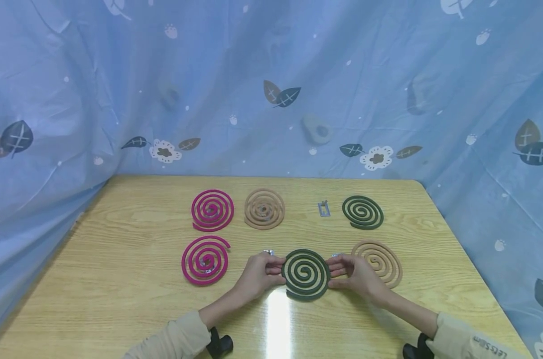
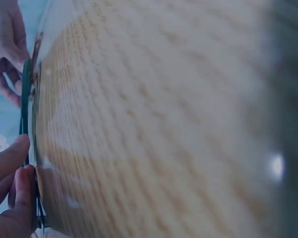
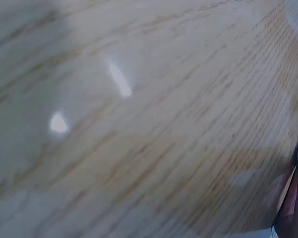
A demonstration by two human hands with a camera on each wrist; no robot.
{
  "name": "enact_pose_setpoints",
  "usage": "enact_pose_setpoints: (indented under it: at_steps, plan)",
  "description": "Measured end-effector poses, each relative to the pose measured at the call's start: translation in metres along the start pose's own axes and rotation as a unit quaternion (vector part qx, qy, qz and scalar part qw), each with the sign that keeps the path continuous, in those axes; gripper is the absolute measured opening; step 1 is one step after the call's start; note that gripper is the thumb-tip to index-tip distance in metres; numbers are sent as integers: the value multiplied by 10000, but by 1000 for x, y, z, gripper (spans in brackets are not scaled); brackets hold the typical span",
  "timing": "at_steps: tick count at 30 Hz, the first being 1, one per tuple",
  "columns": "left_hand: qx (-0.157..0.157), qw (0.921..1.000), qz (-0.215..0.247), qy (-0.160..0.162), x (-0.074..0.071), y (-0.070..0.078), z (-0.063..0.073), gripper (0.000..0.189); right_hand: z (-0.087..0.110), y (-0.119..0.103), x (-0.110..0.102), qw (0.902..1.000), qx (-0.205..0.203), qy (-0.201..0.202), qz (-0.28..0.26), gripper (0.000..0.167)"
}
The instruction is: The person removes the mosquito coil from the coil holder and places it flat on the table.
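A dark green mosquito coil (image 1: 305,272) is held between both hands just above the table, near its front middle. My left hand (image 1: 259,275) pinches the coil's left rim between thumb and fingers. On the opposite rim, my right hand (image 1: 360,277) grips it likewise. In the left wrist view, the coil (image 2: 26,94) appears edge-on, with the left hand (image 2: 12,193) below and the right hand (image 2: 9,42) above. Small metal stands lie beyond the fingertips, one by the left hand (image 1: 268,252) and one by the right (image 1: 336,256), both partly hidden.
Two pink coils (image 1: 212,210) lie at left, one behind the other. A brown coil (image 1: 247,209) sits back centre, a second green coil (image 1: 362,212) back right. Another brown coil (image 1: 399,271) is partly behind the right hand. A bare metal stand (image 1: 324,213) lies at the back.
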State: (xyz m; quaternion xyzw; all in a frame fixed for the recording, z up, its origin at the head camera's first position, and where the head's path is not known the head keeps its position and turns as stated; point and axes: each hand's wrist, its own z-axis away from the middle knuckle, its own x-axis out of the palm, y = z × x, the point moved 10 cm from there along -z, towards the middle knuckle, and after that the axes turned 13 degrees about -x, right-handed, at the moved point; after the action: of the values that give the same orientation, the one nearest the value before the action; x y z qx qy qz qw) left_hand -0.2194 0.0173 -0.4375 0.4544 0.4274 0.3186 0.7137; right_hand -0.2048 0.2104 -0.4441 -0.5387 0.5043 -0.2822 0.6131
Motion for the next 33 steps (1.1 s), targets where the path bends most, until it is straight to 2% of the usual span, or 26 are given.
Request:
enact_pose_setpoints:
  at_steps: [6,12,23,33]
  plan:
    - [45,9999,-69,65,1,0,-1,41,-2,-1,1,10000,-48,-26,9,55]
    - [-41,9999,-133,90,2,-2,-2,41,-3,-2,2,9999,-114,-71,-3,55]
    - [-93,9994,-301,174,2,-3,-1,41,-9,-8,2,9954,-400,-270,825,50]
    - [-71,9996,-169,236,2,-2,0,43,-10,-10,0,9902,-495,-265,1279,47]
